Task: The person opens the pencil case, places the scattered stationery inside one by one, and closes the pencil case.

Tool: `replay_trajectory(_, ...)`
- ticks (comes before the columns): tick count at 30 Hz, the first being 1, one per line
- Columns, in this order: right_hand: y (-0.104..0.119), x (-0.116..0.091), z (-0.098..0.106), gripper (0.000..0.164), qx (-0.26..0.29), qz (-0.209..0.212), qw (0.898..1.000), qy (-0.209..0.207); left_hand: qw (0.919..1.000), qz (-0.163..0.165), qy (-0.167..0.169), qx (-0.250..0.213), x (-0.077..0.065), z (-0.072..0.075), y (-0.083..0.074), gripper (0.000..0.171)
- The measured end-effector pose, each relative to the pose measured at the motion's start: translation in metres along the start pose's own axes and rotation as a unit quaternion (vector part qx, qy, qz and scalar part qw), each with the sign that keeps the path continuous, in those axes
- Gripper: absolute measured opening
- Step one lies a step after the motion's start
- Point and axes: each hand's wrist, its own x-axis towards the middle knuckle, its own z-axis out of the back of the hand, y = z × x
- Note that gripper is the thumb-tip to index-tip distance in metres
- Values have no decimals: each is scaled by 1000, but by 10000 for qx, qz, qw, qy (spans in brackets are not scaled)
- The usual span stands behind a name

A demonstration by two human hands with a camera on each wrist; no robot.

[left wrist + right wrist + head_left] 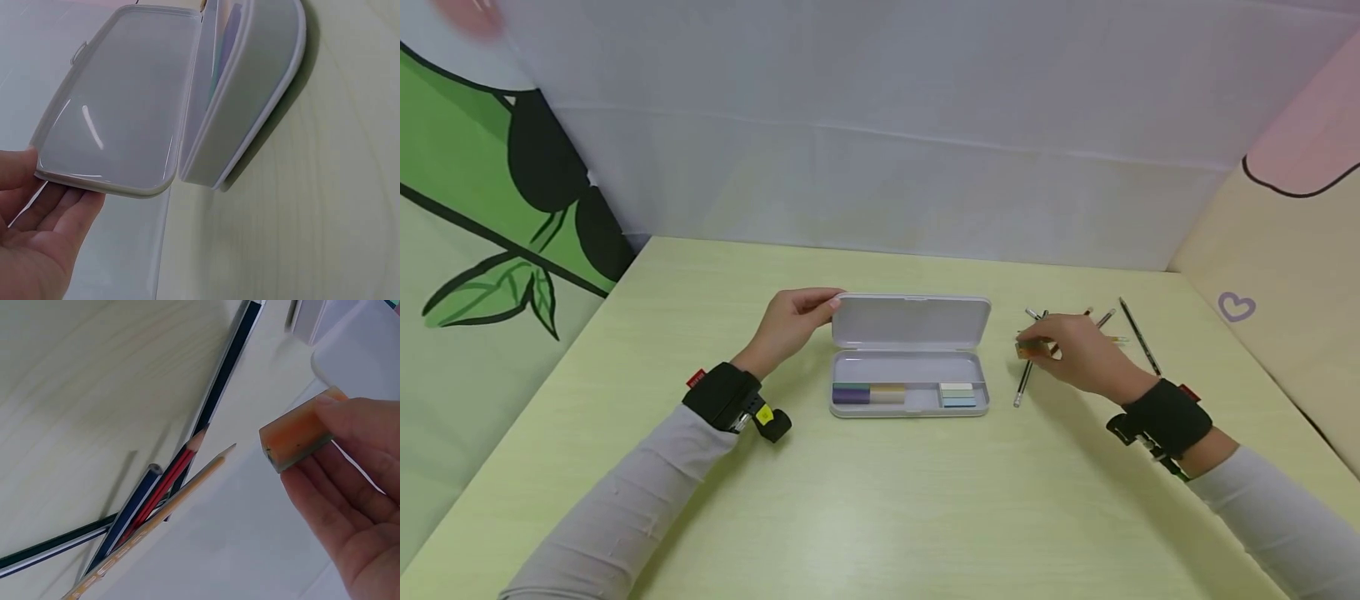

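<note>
A white pencil case lies on the table with its lid raised. My left hand holds the lid's left corner between thumb and fingers, which the left wrist view shows closely at the lid edge. Inside the front of the case are a purple, green and tan block and a white and blue block. To the right of the case, my right hand pinches a small orange and green eraser above some pencils. The fingers and thumb cover its far end.
Several pencils lie crossed beneath and around the right hand, among them a red pencil and a yellow one. A dark pencil lies apart at the far right. A white wall stands behind the table.
</note>
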Motion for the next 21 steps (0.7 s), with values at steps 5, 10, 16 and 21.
replay_trajectory(5,10,7,-3,20,-48,20,9999,159,10000,-22,24,-4,-1,1,0,35)
replay_trajectory(10,20,12,-6,21,-26,153,9996,234,10000,-50,29,-8,-1,0,-1,35)
replay_trajectory(16,29,20,-9,22,132,157,9994,294,10000,-35,14,-11,-1,1,1,35)
replay_trajectory(21,36,25,-10,23,373,68,9982,456,9999,-99,67,-80,-2,2,-1,36)
